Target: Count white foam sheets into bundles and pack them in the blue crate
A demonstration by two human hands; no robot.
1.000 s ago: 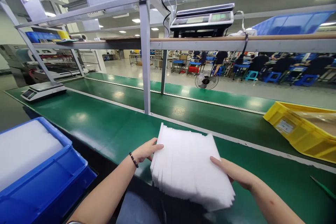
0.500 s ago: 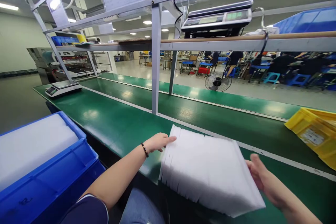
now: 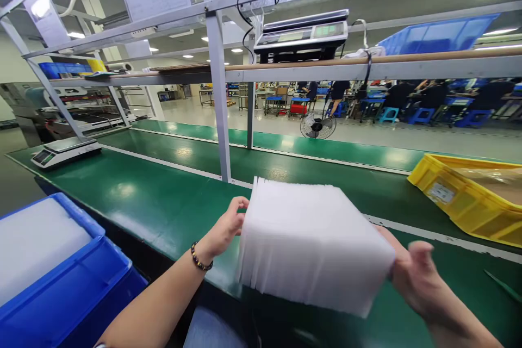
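Observation:
A thick stack of white foam sheets (image 3: 310, 234) is between my two hands over the green tabletop's near edge, its sheets standing side by side. Motion blurs its front. At its left end is my left hand (image 3: 224, 228), fingers curled against the outer sheet, a beaded bracelet (image 3: 201, 256) on the wrist. My right hand (image 3: 416, 274) presses on the right end with its thumb raised; some of its fingers are hidden behind the stack. The two hands grip the stack from opposite ends.
Blue crates (image 3: 77, 283) with white foam sheets stand at the lower left. On the right lies a yellow bin (image 3: 452, 201). A scale (image 3: 67, 151) rests on the green table (image 3: 134, 190) at far left. A metal post (image 3: 219, 98) rises behind the stack; another scale (image 3: 304, 35) is on the shelf.
The view has turned to the right. The stack now sits squarer and more level between my hands, its loose left sheets closer together. My left thumb has come off its top.

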